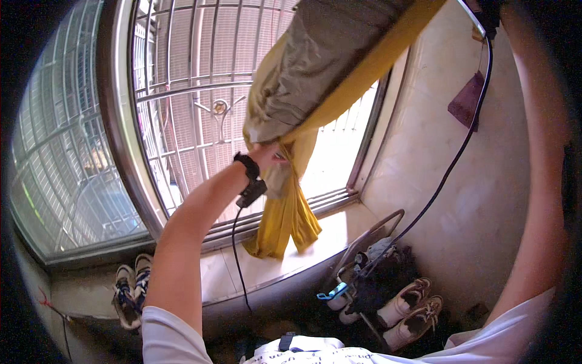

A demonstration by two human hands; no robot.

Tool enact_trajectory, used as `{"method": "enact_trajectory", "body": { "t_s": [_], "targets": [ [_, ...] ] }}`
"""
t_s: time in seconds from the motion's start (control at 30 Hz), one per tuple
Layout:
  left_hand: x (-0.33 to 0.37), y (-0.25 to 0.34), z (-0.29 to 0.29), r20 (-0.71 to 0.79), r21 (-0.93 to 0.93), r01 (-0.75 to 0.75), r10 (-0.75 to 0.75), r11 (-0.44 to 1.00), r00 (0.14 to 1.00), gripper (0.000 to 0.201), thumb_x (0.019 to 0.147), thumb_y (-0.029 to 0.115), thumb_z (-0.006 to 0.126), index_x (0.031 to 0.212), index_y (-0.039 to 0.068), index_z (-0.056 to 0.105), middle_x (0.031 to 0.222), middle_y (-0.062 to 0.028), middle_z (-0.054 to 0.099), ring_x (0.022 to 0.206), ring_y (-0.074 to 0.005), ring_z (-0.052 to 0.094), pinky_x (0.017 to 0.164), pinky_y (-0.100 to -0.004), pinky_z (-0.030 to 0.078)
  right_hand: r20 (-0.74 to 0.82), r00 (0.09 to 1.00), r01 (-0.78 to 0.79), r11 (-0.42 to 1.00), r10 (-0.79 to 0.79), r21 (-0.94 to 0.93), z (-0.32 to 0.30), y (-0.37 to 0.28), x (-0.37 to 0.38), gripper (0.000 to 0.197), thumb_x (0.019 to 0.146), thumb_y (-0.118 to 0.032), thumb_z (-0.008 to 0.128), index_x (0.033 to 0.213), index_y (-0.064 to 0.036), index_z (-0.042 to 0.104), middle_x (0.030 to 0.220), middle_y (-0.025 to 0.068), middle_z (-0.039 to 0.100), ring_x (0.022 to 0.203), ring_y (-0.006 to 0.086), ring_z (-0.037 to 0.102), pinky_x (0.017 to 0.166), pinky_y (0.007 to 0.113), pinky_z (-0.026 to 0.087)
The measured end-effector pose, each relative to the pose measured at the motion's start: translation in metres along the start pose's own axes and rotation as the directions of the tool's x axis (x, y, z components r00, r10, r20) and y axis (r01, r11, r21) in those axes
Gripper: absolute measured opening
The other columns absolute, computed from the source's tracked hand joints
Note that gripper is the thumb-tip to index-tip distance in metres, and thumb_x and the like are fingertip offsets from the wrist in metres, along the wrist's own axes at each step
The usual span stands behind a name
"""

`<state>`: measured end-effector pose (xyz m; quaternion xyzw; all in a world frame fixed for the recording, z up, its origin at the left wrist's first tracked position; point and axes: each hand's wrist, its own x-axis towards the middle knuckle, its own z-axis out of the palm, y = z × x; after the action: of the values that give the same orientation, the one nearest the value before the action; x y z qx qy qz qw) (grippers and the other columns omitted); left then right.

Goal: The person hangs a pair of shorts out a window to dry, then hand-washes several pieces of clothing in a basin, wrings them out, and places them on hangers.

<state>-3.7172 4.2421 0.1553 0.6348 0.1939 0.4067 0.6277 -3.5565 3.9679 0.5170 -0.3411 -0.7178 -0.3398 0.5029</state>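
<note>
The left hand [267,155] is raised in front of the window and grips a hanging mustard-yellow and grey garment [303,91] at a bunched fold, fingers closed on the cloth. A black wrist device [250,173] sits just below the hand, with a black cable [237,255] dropping from it. The yellow cloth hangs down past the hand to the windowsill [315,242] below it. Behind the hand stands a white metal window grille [194,91]. The right arm [545,182] reaches up well to the right of the garment; its hand lies out of view. Far below, white sneakers [412,309] sit on the floor, and another pair of shoes [130,288] lies lower left.
</note>
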Motion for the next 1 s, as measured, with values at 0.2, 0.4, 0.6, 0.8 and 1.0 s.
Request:
{"method": "enact_trajectory", "body": {
  "t_s": [0.2, 0.4, 0.6, 0.8, 1.0],
  "targets": [
    [0.018, 0.054, -0.078, 0.173, 0.732, -0.470, 0.532, 0.494, 0.829, 0.049, 0.082, 0.020, 0.061, 0.123, 0.003, 0.041, 0.110, -0.0121, 0.058, 0.096, -0.0204, 0.059, 0.083, -0.0313, 0.048, 0.001, 0.998, 0.068, 0.993, -0.068, -0.101, 0.040, -0.012, 0.035, 0.020, 0.072, 0.000, 0.055, 0.093, 0.0001, 0.056, 0.082, 0.0112, 0.058, 0.077, 0.0187, 0.056, 0.065, 0.030, 0.046],
    [0.033, 0.030, -0.128, -0.161, 0.369, -0.164, 0.237, 0.915, 0.958, 0.039, 0.084, 0.017, 0.058, 0.119, 0.005, 0.045, 0.115, -0.0127, 0.055, 0.104, -0.0184, 0.054, 0.083, -0.0332, 0.046, 0.033, 0.994, 0.106, 0.973, -0.101, -0.205, 0.082, -0.015, 0.063, 0.020, 0.073, 0.001, 0.055, 0.093, 0.0003, 0.055, 0.082, 0.0112, 0.058, 0.077, 0.0183, 0.056, 0.065, 0.030, 0.046],
    [0.000, -0.050, -0.148, -0.306, 0.262, 0.346, -0.263, 0.901, 0.915, 0.057, 0.070, 0.023, 0.068, 0.122, 0.010, 0.050, 0.113, -0.0068, 0.055, 0.103, -0.0232, 0.051, 0.081, -0.0401, 0.042, 0.089, 0.985, 0.164, 0.946, -0.145, -0.278, 0.131, -0.012, 0.079, 0.020, 0.073, 0.001, 0.055, 0.093, 0.0005, 0.055, 0.082, 0.0111, 0.058, 0.077, 0.0178, 0.056, 0.065, 0.030, 0.046],
    [-0.033, -0.063, -0.118, -0.252, 0.437, 0.530, -0.467, 0.727, 0.848, 0.048, 0.068, 0.012, 0.072, 0.113, 0.003, 0.056, 0.101, -0.0166, 0.059, 0.086, -0.0277, 0.059, 0.070, -0.0413, 0.050, 0.271, 0.962, 0.141, 0.910, -0.033, -0.390, 0.205, 0.072, 0.043, 0.020, 0.073, 0.002, 0.055, 0.093, 0.0007, 0.055, 0.082, 0.0111, 0.058, 0.077, 0.0173, 0.055, 0.065, 0.030, 0.046],
    [-0.030, -0.134, -0.164, -0.295, 0.789, 0.540, -0.592, 0.292, 0.750, 0.044, 0.069, 0.022, 0.068, 0.108, 0.004, 0.059, 0.093, -0.0134, 0.062, 0.084, -0.0256, 0.059, 0.070, -0.0411, 0.047, 0.217, 0.914, -0.296, 0.929, 0.343, -0.222, 0.261, 0.110, 0.011, 0.016, 0.076, -0.008, 0.059, 0.085, 0.0048, 0.061, 0.071, 0.0193, 0.061, 0.071, 0.0237, 0.061, 0.060, 0.033, 0.048]
  ]
}}
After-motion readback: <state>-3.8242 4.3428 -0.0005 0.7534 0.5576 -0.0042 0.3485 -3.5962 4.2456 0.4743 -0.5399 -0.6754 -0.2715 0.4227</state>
